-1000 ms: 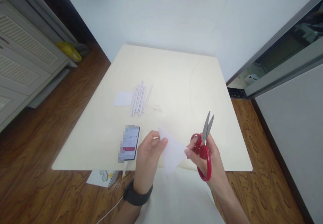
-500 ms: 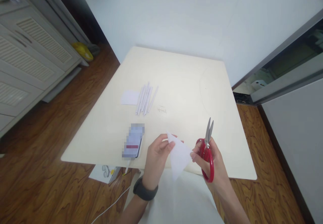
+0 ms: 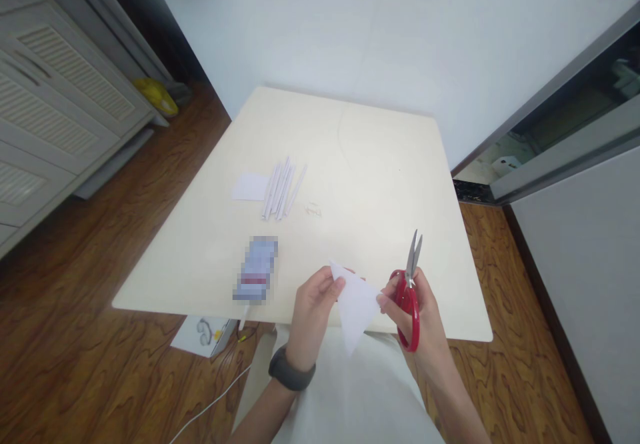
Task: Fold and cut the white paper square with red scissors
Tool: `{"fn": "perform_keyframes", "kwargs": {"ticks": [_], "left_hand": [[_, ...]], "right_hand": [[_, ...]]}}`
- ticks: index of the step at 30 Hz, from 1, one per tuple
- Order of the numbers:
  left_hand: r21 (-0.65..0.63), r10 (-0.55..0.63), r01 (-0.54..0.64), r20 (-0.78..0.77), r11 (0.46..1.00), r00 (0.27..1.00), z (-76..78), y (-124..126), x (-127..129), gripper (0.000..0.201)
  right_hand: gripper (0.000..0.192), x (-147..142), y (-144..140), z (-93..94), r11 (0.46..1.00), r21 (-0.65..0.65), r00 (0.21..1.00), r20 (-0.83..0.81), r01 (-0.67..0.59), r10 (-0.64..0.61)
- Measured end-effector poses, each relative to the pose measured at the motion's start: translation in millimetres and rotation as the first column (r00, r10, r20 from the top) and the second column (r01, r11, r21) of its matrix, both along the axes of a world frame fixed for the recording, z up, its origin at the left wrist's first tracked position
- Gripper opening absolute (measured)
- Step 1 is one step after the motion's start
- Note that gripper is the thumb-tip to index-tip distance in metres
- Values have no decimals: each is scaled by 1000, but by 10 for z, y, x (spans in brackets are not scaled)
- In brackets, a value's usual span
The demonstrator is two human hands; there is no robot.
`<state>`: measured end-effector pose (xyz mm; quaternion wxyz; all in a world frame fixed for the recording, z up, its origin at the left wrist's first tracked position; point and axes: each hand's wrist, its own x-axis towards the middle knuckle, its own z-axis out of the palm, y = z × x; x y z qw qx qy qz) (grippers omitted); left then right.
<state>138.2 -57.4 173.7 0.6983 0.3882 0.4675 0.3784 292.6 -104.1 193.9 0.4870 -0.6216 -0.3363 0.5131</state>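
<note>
Nearest, the left hand (image 3: 313,311) pinches the upper corner of a white paper triangle (image 3: 356,304) between thumb and fingers, and the right hand (image 3: 417,317) pinches its right corner with thumb and fingertip. The paper hangs between the two grips over the near edge of the bench (image 3: 350,164), its point downward. The right hand's grip also wraps the red scissors (image 3: 407,291), blades pressed together and pointing away. Farther on lie a phone (image 3: 256,269), paper rolls (image 3: 281,189) and a small white sheet (image 3: 250,186).
</note>
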Motion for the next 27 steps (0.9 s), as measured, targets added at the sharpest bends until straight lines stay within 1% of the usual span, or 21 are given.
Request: {"fn": "perform_keyframes", "kwargs": {"ticks": [6,10,13,15,16,17,18,19,20,21,23,25,27], "left_hand": [[43,56,-53,-71,998,996,-5,-133,41,27],[86,37,-24,-144,996,989,18,-218,41,32],[134,8,26,-246,991,969,-1,-176,-32,38],[180,23,45,-358,983,933,-85,-49,-160,41],[211,60,36,-430,977,901,-158,43,-251,41],[242,113,17,-514,970,850,-252,146,-356,44],[269,176,-10,-602,963,778,-366,255,-473,56],[283,225,-31,-686,959,692,-494,360,-595,77],[282,246,-38,-758,959,604,-630,455,-717,93],[267,244,-32,-816,963,523,-768,536,-835,102],[215,197,3,-898,977,393,-1026,642,-1038,99],[148,129,42,-945,988,300,-1228,685,-1183,98],[92,67,98,-970,991,235,-1359,694,-1272,96]], "right_hand": [[24,50,-81,-10,999,4,999,11,-42,42],[24,41,-131,-9,998,-1,998,19,-62,62],[25,5,-143,-21,998,-7,998,27,-55,55],[24,-40,-124,-32,999,-6,999,35,-40,41],[24,-69,-105,-37,1000,-4,999,38,-31,31],[25,-105,-78,-42,1000,-1,999,40,-19,19],[27,-147,-44,-47,1000,5,999,40,-3,2],[28,-197,-5,-51,1000,12,999,38,16,-16],[29,-254,39,-53,999,20,999,35,35,-35],[29,-319,87,-53,998,26,998,31,52,-52],[27,-468,189,-49,997,30,997,19,75,-76],[26,-627,296,-43,995,30,995,9,97,-97],[28,-780,399,-42,992,31,992,0,122,-122]]}}
